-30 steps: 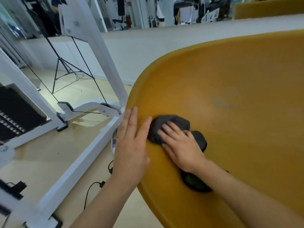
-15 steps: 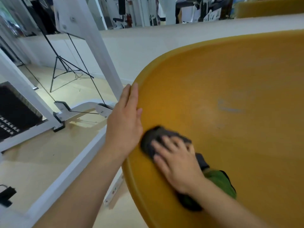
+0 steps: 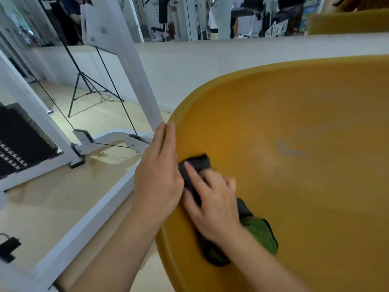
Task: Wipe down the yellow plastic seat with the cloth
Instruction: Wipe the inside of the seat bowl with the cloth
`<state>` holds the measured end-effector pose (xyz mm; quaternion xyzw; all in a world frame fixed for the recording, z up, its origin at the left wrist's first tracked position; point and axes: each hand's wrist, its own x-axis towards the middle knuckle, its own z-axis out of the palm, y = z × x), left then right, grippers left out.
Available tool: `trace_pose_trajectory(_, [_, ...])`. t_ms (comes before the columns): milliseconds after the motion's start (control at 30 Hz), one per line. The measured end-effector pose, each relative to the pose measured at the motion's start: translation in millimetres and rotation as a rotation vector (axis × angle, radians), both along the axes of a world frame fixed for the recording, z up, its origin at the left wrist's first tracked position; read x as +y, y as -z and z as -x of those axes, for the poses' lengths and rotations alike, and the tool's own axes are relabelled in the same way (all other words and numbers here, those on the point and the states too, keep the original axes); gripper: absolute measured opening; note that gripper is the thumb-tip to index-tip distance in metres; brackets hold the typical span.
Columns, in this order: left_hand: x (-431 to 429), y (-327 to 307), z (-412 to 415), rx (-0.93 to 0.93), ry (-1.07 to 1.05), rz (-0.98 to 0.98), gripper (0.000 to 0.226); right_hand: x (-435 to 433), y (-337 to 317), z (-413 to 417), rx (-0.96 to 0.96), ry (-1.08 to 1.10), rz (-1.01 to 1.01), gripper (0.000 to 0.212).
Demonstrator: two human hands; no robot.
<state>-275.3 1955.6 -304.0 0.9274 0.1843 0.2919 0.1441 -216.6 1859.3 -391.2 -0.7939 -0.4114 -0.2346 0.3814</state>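
- At the left rim of the yellow plastic seat (image 3: 294, 114), the right hand (image 3: 212, 204) lies flat on the cloth (image 3: 196, 165). Its fingers are stretched out and a little spread, pressing the cloth against the inner slope of the shell — not curled round it.
- The left hand (image 3: 160, 175) sits close against the cloth's edge. Its fingers are straight and together, laid along the rim with the tips at the lip, and it holds nothing.
- The cloth is dark grey and bunched under the fingers. A green part of it trails out behind the right wrist and lies on the seat.
- The seat fills the right side of the view as a deep curved shell. A pale scuffed patch (image 3: 292, 149) shows on its surface, well apart from the hands.
- Left of the seat stands a white machine frame (image 3: 124, 66), with thin black cables (image 3: 112, 81) running down to pulleys near the floor. A black weight stack (image 3: 19, 140) is at the far left.
- Beyond — a black tripod (image 3: 81, 81) on the pale floor (image 3: 52, 197), a low white wall (image 3: 210, 57), and another yellow seat (image 3: 347, 22) at the top right.
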Motion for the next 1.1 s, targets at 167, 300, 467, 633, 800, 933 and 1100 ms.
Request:
trace_pose_trajectory(167, [-3.0,0.4,1.0,0.047,-0.015,-0.057,0.068,20.9,-30.4,-126.1,0.327,0.308,-0.276,0.049])
trace_pose_trajectory(300, [-1.5,-0.9,0.3,-0.039,0.011,0.004,0.055,36.9,-37.8,-55.6,0.322,-0.022,-0.299,0.05])
trace_pose_trajectory(467, [-0.2,-1.5,4.9,-0.081,0.032,0.126,0.052,20.0,-11.5,-27.4,-0.082,-0.364,-0.071,0.049])
trace_pose_trajectory(633, [-7.5,-1.3,5.6,0.086,-0.028,-0.025,0.067,16.3,-31.9,-138.4,0.183,0.293,-0.034,0.051])
trace_pose_trajectory(800, [-24.3,-17.8,-11.4,0.264,0.031,-0.483,0.063,-22.9,23.8,-11.8,0.189,-0.095,0.177,0.054])
trace_pose_trajectory(933, [-44.1,0.7,-42.1,0.67,0.239,-0.653,0.058,-80.5,60.0,-36.6,-0.104,-0.138,0.442,0.05])
trace_pose_trajectory(1100, [-26.6,42.5,-28.8,0.905,0.233,-0.852,0.091,-107.6,45.0,-164.3,0.034,0.377,0.515,0.052])
